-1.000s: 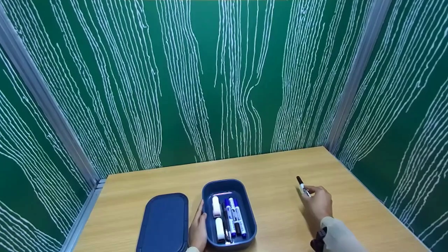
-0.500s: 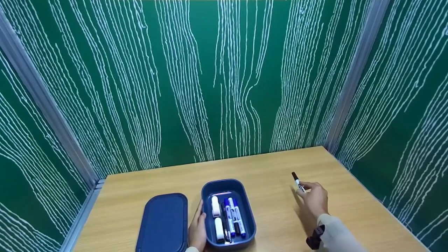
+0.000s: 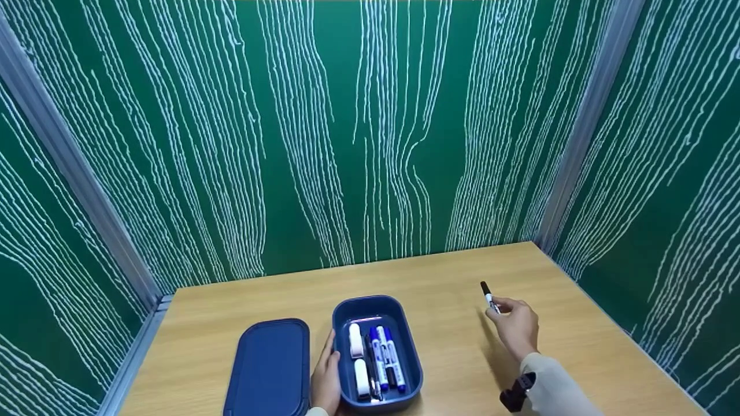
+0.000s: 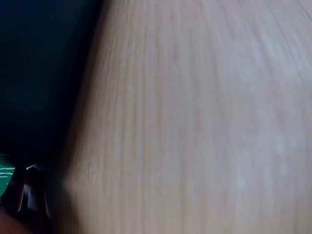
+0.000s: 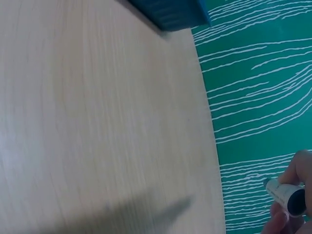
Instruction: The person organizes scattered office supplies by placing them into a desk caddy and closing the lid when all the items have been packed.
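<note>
In the head view my right hand pinches a whiteboard marker with a black cap and white barrel. The hand is above the right part of the table, and the cap end points away from me. The right wrist view shows the same marker between fingers and thumb at the lower right. My left hand rests along the left wall of a dark blue open box, fingers fairly straight. Inside the box lie blue-and-white markers, two white rounded items and some dark, slim pens, partly hidden.
A dark blue lid lies flat to the left of the box. The wooden table ends at green panels with white wavy lines, which stand behind and on both sides. Grey metal posts mark the corners.
My right hand has moved the marker left and slightly away from me, mostly in the first half second. The left hand, box and lid stay in place.
</note>
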Motion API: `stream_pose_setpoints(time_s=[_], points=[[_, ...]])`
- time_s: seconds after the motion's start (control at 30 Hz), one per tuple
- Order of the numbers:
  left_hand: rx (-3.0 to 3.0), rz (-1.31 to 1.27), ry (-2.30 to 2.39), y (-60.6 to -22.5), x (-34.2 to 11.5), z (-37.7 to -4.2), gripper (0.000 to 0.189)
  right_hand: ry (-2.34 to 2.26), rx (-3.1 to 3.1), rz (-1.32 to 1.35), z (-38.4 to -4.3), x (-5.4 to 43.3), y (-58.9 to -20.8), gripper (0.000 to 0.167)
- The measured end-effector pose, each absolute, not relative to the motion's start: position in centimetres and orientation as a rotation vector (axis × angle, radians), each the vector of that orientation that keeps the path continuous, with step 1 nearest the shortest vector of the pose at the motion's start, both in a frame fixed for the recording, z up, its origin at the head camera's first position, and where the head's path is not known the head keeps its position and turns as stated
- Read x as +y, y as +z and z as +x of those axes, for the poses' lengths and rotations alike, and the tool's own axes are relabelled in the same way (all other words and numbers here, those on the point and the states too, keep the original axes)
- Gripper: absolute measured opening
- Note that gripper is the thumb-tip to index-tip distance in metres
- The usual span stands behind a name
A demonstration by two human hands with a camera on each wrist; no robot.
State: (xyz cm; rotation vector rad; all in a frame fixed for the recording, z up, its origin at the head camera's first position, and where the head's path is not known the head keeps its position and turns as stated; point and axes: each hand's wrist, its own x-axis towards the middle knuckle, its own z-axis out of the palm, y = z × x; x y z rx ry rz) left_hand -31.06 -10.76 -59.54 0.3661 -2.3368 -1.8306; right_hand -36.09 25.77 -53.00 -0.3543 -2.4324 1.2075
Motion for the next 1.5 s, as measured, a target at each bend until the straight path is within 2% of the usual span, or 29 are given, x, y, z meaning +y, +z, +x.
stream_pose_setpoints(time_s=[0.6,1.5], points=[[-2.356,0.411,-1.829,-59.5,-10.7,-31.1,0.047,1.332,-2.368,-0.413,-35.3,23.5,-52.2,0.031],[-2.378,0.414,-1.8,-59.7,-10.7,-31.3,0.049,1.368,-2.313,-0.298,-35.0,19.9,-52.2,0.027]])
